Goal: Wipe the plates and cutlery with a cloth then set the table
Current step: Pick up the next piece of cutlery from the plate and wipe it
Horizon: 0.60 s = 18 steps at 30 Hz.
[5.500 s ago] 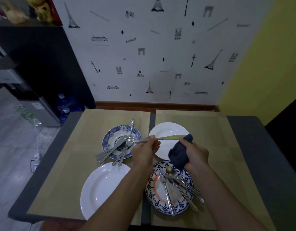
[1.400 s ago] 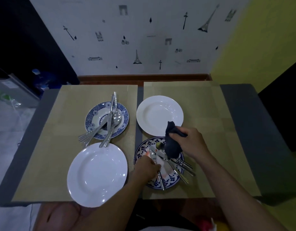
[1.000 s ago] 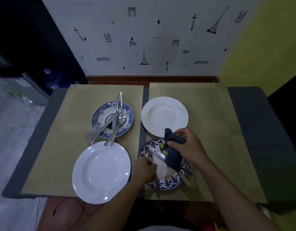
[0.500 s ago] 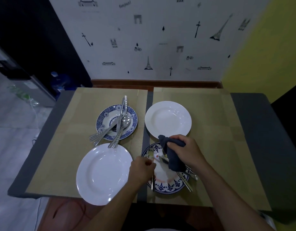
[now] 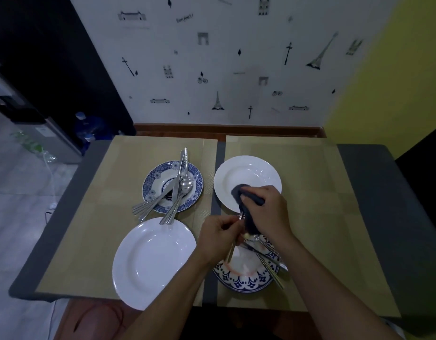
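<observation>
My left hand (image 5: pixel 220 238) pinches a utensil (image 5: pixel 231 251) over the patterned plate (image 5: pixel 246 282). My right hand (image 5: pixel 268 212) grips the cloth (image 5: pixel 248 222) around its upper end.

This is a home dining spot: a table (image 5: pixel 374 173) with placemats (image 5: pixel 118 192), plates (image 5: pixel 153 263), cutlery (image 5: pixel 172 192), and Paris wallpaper (image 5: pixel 224 60).
</observation>
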Tool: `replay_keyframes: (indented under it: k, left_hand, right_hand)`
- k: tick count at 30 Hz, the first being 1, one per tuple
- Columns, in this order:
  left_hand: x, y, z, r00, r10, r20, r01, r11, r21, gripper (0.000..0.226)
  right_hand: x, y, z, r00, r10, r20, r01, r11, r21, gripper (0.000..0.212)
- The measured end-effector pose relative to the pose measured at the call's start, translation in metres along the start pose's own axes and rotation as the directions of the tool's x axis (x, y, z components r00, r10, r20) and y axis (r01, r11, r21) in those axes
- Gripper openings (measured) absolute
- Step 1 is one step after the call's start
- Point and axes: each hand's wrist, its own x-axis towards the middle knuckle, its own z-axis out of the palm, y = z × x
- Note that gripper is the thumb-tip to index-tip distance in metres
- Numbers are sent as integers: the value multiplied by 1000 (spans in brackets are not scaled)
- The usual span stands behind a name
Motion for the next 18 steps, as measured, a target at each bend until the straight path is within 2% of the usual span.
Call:
replay_keyframes:
  k: [2,3,5,8,10,13,16,17,18]
  left_hand:
    - [3,4,-3,1000,18,-23,-19,1000,-23,20]
    - [3,5,-4,1000,22,-16,-22,999,-25,19]
    - [2,6,-5,1000,3,10,-2,999,-34,20]
    - [3,4,-4,998,-59,-26,57,996,-69,18]
    - [6,4,-7,993,-71,-95,63,994,-87,18]
    - [10,7,-9,996,-11,-91,6,998,-56,19]
    - [15,5,-8,990,137,-47,-126,976,176,23]
    - [17,3,-7,984,177,-36,-163,955,246,24]
    - [17,3,-7,979,200,-25,-186,942,279,23]
  right_hand:
    - [0,-3,0,996,-33,78,34,999,-8,24]
    - [1,-4,-1,997,-36,67,38,999,-22,23]
    - [6,-4,-3,999,-13,-43,13,1000,-19,23]
    - [9,-6,-5,965,158,-209,-130,981,142,23]
    - [11,-7,-8,936,269,-226,-204,939,276,20]
    - [12,-12,-10,944,323,-61,-281,889,361,17]
    - [6,-19,-5,940,306,150,-339,876,343,6]
    - [3,-21,-3,940,292,174,-336,880,336,1]
    - [1,-19,-1,942,285,174,-329,886,328,9]
